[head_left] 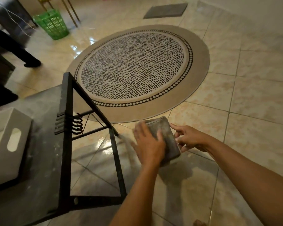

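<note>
I hold a dusty grey rectangular block (166, 132), about the size of a small box or wallet, in the air above the tiled floor. My left hand (148, 144) lies over its left face with the thumb curled onto its top. My right hand (189, 137) touches its right edge with bent fingers, index finger stretched toward its upper corner. The underside of the block is hidden.
A black metal frame (67, 128) with a coiled spring (77, 126) edges a dusty dark table on the left. On the table sits a white box (8, 144) with a handle slot. A round patterned rug (137, 69), a green basket (53, 24), a grey mat (166, 10) and another person's leg (15, 48) are farther off.
</note>
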`<action>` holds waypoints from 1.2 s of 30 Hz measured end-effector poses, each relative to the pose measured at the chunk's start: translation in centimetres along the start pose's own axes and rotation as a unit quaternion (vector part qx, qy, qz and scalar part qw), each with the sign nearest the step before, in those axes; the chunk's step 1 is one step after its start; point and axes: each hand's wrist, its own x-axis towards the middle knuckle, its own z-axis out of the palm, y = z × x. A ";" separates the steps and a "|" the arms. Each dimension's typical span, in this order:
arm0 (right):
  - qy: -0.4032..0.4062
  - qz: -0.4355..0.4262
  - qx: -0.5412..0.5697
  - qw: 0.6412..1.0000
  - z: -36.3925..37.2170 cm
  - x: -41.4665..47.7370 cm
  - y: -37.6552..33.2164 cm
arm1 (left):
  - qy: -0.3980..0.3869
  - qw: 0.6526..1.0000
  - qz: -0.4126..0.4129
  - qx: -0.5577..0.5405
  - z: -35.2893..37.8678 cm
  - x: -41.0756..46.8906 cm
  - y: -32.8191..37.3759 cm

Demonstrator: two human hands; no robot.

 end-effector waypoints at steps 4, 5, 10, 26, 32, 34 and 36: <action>0.001 -0.001 -0.004 1.000 -0.2 -0.2 0.0 | -0.136 0.929 -0.210 -0.272 -1.9 0.7 -2.2; 0.000 0.001 -0.008 1.000 -0.1 -0.3 -0.1 | -0.138 0.933 -0.203 -0.262 -2.1 0.5 -2.6; 0.015 0.006 -0.012 1.000 0.1 -0.4 0.1 | -0.057 0.977 -0.134 -0.158 -2.2 0.9 -2.6; 0.156 -0.055 0.017 0.986 -0.7 -6.8 -10.5 | 0.025 0.945 0.091 -0.312 -14.2 -5.1 5.2; -0.079 -0.194 0.208 0.955 1.8 -13.7 -20.5 | 0.014 0.903 0.138 -0.408 -24.5 -8.5 7.4; -0.074 -0.237 0.183 0.951 3.5 -15.4 -23.7 | 0.040 0.906 0.142 -0.398 -28.2 -9.2 6.4; -0.069 -0.276 0.155 0.946 5.6 -16.8 -26.9 | 0.066 0.912 0.128 -0.383 -32.0 -9.9 4.6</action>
